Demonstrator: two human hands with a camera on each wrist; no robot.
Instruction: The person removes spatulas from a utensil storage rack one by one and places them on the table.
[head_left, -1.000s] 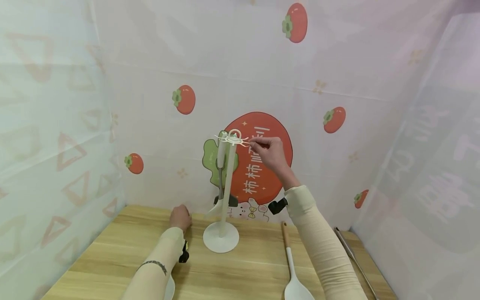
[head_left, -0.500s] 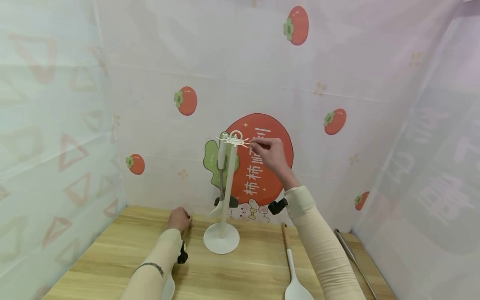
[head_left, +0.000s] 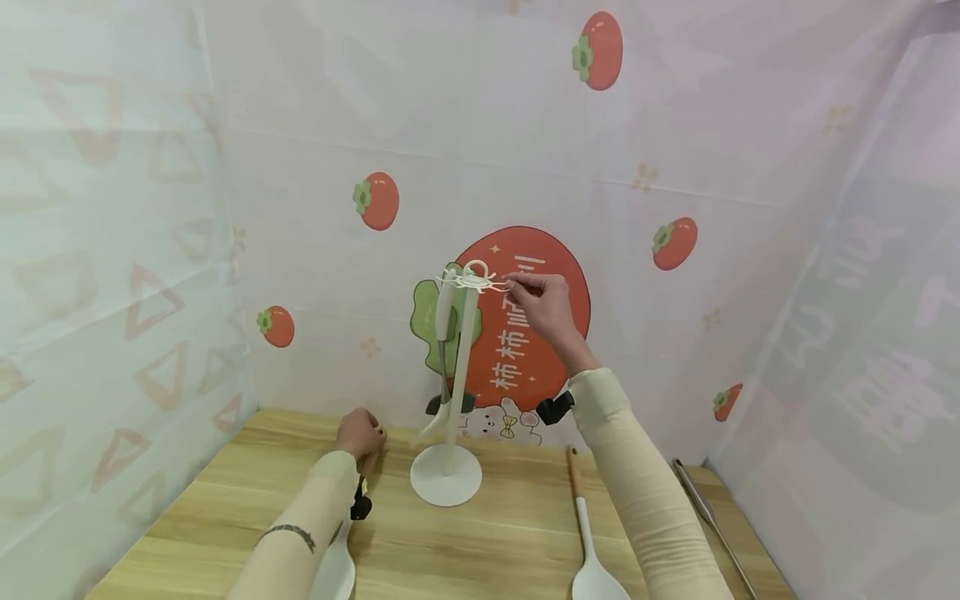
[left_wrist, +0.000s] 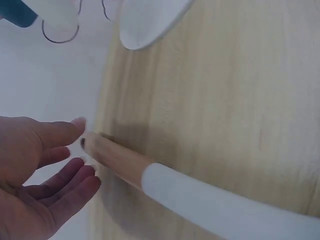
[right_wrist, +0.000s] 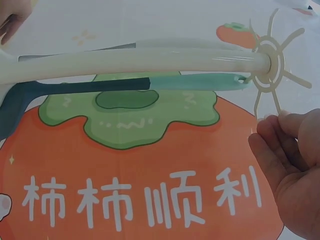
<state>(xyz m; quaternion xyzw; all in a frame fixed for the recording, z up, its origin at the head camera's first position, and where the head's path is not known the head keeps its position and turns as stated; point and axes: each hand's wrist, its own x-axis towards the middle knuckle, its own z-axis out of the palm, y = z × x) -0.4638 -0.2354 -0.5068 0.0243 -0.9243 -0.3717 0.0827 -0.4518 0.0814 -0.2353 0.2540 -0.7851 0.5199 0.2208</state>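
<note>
Persimmon-printed cloth [head_left: 300, 167] hangs behind the table [head_left: 405, 558]. I see the white rack [head_left: 461, 375] standing near the far edge; at its two o'clock, the right hand [head_left: 546, 307] pinches one hook [right_wrist: 276, 102], probably for steadying it. At eight o'clock, the left hand [head_left: 360, 433], loosely parted, is by a wooden handle [left_wrist: 122, 162].

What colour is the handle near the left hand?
Brown; the handle shows best in the left wrist view.

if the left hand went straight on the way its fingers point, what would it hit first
Probably the wooden handle of the white utensil: in the left wrist view, its tip lies just ahead of the left hand. Depth is unclear, so I can't tell whether they touch.
</note>
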